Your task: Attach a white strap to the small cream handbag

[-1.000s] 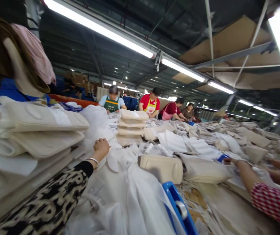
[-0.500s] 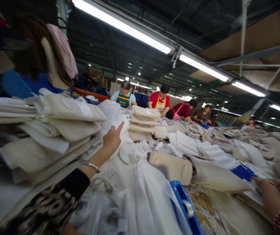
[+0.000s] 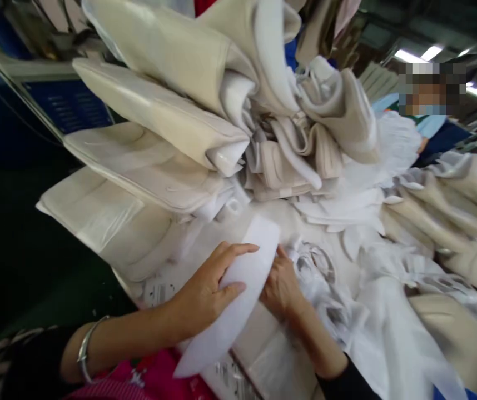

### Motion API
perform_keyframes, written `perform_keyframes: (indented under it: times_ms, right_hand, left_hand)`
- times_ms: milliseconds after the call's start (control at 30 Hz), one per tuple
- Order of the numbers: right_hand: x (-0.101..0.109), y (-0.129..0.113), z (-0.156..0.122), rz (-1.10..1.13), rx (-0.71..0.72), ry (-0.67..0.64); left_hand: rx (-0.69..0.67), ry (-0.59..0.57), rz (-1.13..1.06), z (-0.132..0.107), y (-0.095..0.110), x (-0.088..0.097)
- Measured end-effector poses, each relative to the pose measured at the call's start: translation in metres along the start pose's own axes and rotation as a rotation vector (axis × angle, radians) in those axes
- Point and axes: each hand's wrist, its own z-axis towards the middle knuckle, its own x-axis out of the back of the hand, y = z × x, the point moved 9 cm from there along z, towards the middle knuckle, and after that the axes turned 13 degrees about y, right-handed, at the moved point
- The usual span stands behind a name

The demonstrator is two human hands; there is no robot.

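A thin white leaf-shaped sheet [image 3: 251,266], which looks like foam, slants upward between my two hands. My left hand [image 3: 217,283], with a silver bangle at its wrist, grips the sheet from the left, thumb and index finger lying across its face. At the sheet's right edge is my right hand [image 3: 282,283], its fingers curled and partly hidden behind the sheet. Under the hands lies a flat pale beige packed piece [image 3: 272,350] in clear plastic.
Folded beige padded pieces [image 3: 150,161] rise in a leaning stack on the left and ahead. Crumpled white material [image 3: 388,328] and more beige folded pieces [image 3: 451,205] cover the right side. Beyond the pile is a person in a light blue sleeve [image 3: 430,125]. Dark floor [image 3: 25,266] shows at left.
The view has swung left and down to the near stack. My left hand, earlier reaching out with a finger extended, now holds the white sheet, and my right hand is in view beside it.
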Motion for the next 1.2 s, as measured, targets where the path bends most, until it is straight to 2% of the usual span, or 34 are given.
perform_keyframes:
  times_ms: [67,133,200,300,433,533,700,767,933,1067,1200]
  right_hand:
    - [0.000,0.004,0.001,0.034,-0.044,0.013]
    - [0.009,0.007,0.001,0.064,-0.088,0.048]
    - [0.020,0.007,0.000,0.105,-0.100,0.087]
    - [0.032,0.006,-0.001,0.160,-0.112,0.114]
    - [0.038,0.006,-0.001,0.183,-0.141,0.113]
    - [0.038,0.003,-0.002,0.189,-0.127,0.111]
    - [0.035,-0.003,-0.003,0.193,-0.095,0.104]
    - [0.036,-0.006,-0.003,0.192,-0.091,0.120]
    - [0.032,-0.015,-0.004,0.211,-0.070,0.099]
    - [0.030,-0.017,-0.005,0.231,-0.069,0.106]
    - [0.030,-0.022,-0.004,0.242,-0.032,0.129]
  left_hand:
    - [0.076,-0.011,-0.007,-0.002,-0.027,0.012]
    - [0.091,-0.024,-0.004,-0.001,-0.043,0.020]
    - [0.129,-0.066,-0.035,0.002,-0.055,0.020]
    - [0.257,-0.141,-0.203,0.006,-0.071,0.009]
    - [0.446,-0.226,-0.518,0.014,-0.084,-0.015]
    - [0.426,-0.240,-0.581,0.028,-0.084,-0.026]
    - [0.346,-0.283,-0.409,0.041,-0.091,-0.043]
    - [0.318,-0.287,-0.445,0.040,-0.092,-0.046]
    - [0.348,-0.348,-0.533,0.025,-0.096,-0.046]
    - [0.317,-0.316,-0.551,0.025,-0.092,-0.047]
    - [0.295,-0.252,-0.464,0.035,-0.095,-0.061]
